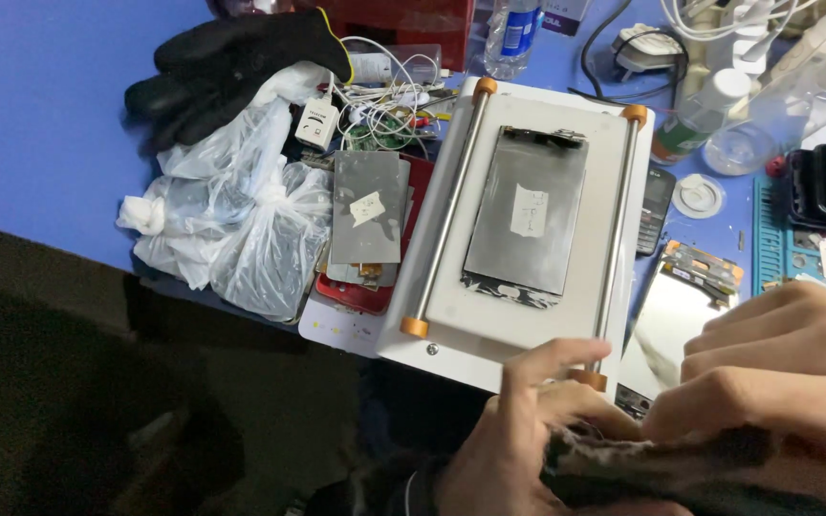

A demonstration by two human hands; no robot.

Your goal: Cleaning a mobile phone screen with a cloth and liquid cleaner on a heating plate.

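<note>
Both my hands are low in the head view, at the near bench edge. Left hand: fingers curled onto a dark frayed cloth, index finger stretched forward, its tip just short of the plate's near edge. Right hand: fingers bunched narrow, knuckles up, pinching the same cloth from the other side. So both are holding the cloth, and it sits between the two hands, right under the fingers.

Just ahead of the left fingers: white flat plate with two metal rods on orange end caps. Phone screen panel lies face down between the rods, small paper tag on it.

Ahead of the right fingers: another shiny screen lying on the bench, touching the plate's right side. Beyond that, a dark keypad phone and a round white cap.

Far left of the fingers: grey panel on a red case stack, knotted plastic bags, black glove, white cable tangle. Far right: teal mat with dark trays, clear bottles behind.
</note>
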